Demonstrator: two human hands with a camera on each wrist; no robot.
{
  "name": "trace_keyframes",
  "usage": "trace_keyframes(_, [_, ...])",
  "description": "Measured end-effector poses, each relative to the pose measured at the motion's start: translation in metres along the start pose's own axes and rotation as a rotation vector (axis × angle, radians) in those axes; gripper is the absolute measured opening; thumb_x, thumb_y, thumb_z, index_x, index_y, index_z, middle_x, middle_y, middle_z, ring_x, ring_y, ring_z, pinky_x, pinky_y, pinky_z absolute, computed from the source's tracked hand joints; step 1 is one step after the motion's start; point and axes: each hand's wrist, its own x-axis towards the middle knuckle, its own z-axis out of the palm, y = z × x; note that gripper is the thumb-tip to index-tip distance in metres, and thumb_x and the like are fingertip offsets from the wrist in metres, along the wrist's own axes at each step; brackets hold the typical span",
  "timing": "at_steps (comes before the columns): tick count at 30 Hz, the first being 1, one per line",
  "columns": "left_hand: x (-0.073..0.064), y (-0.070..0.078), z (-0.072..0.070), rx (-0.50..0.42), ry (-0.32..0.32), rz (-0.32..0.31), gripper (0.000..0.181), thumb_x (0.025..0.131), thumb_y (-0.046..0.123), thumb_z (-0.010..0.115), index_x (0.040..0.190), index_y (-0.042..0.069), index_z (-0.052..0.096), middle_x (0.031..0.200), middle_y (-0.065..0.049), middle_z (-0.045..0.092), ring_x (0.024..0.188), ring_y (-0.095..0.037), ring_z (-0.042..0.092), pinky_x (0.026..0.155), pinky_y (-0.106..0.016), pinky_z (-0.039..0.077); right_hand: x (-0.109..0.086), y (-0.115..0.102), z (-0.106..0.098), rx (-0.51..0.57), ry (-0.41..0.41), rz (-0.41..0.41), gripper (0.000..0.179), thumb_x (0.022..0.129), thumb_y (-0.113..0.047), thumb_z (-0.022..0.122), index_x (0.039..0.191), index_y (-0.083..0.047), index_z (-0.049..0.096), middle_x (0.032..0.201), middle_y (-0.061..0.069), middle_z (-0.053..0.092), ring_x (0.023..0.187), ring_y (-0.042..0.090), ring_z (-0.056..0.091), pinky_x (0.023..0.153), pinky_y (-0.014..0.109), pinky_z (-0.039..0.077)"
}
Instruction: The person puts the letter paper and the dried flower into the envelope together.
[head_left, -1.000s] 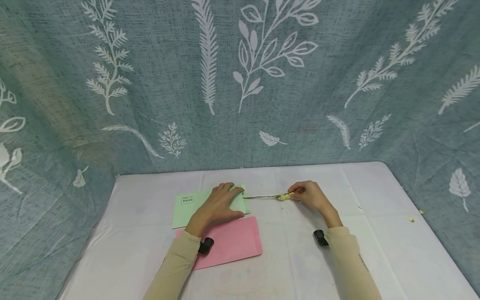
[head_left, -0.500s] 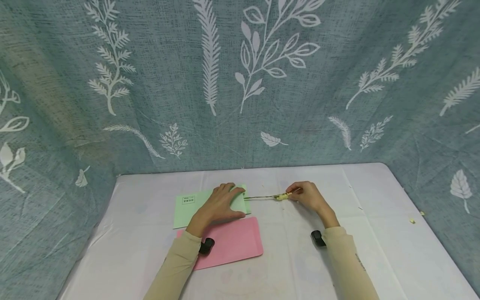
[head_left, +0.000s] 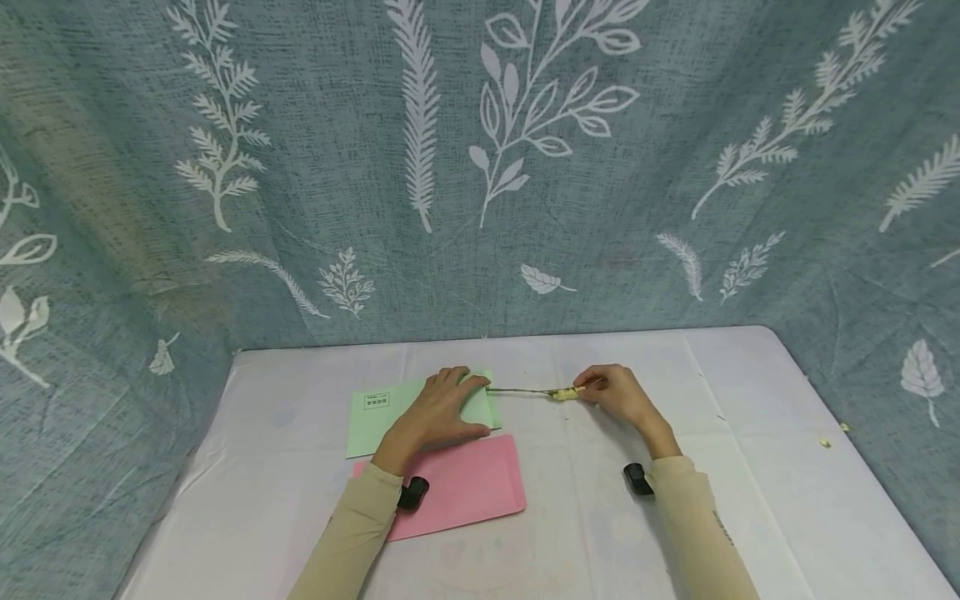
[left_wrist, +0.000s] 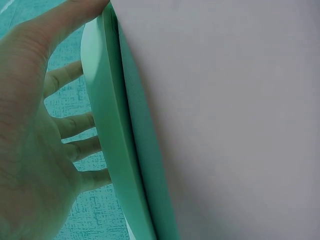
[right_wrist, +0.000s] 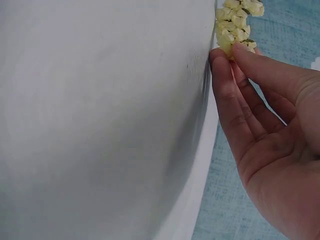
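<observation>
My left hand (head_left: 438, 408) spans the right end of a light green envelope (head_left: 375, 425), thumb at its near edge and fingers across its far side. In the left wrist view the green envelope (left_wrist: 115, 115) is bowed, and a narrow dark gap shows along its edge. My right hand (head_left: 618, 396) pinches the head of a small pale yellow flower sprig (head_left: 564, 393) between thumb and fingertips. The sprig's thin stem points left to the envelope's right end; whether its tip is inside cannot be told. Clustered blossoms (right_wrist: 232, 25) show beyond the right fingertips.
A pink envelope (head_left: 465, 487) lies nearer me, beside the green one and partly under my left forearm. Yellow petal bits (head_left: 825, 442) lie at the right of the white-covered table (head_left: 750, 517). A patterned teal curtain (head_left: 450, 292) hangs behind.
My right hand has moved slightly left with the flower sprig, and the stem's tip has shifted a little away from me along the envelope's end. My left hand stays in place.
</observation>
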Motion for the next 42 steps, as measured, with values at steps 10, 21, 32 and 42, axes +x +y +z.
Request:
trace_keyframes(10, [0.0,-0.002,0.0,0.001,0.006,0.008,0.072,0.079,0.047,0.078,0.139,0.015,0.053,0.14,-0.022,0.045,0.13,-0.041,0.041,0.106,-0.059,0.032,0.006,-0.009,0.01,0.008,-0.025,-0.008,0.011,0.09,-0.005,0.068,0.101,-0.003,0.072,0.095,0.01,0.071,0.08,0.019,0.066,0.064,0.029,0.053])
trace_keyframes(21, [0.001,-0.002,0.001,0.003,-0.006,0.001,0.073,0.079,0.048,0.077,0.14,0.016,0.052,0.142,-0.022,0.044,0.132,-0.041,0.039,0.107,-0.059,0.031,0.006,-0.009,0.01,0.144,-0.075,0.043,0.019,0.095,-0.006,0.062,0.11,0.004,0.069,0.099,0.014,0.071,0.08,0.02,0.07,0.069,0.032,0.057])
trace_keyframes(32, [-0.001,-0.001,0.002,0.004,-0.002,-0.007,0.074,0.079,0.048,0.077,0.14,0.016,0.051,0.142,-0.021,0.043,0.132,-0.04,0.039,0.107,-0.059,0.031,0.005,-0.003,0.005,0.243,-0.147,0.058,0.022,0.097,-0.002,0.058,0.114,0.011,0.064,0.105,0.022,0.068,0.087,0.026,0.07,0.075,0.033,0.058])
trace_keyframes(42, [-0.001,-0.001,0.003,0.001,-0.005,-0.009,0.073,0.08,0.049,0.077,0.14,0.017,0.052,0.143,-0.021,0.042,0.133,-0.04,0.038,0.107,-0.06,0.03,0.013,-0.015,0.019,0.217,-0.172,0.039,0.025,0.097,-0.006,0.059,0.114,0.01,0.066,0.1,0.019,0.071,0.083,0.024,0.071,0.074,0.033,0.058])
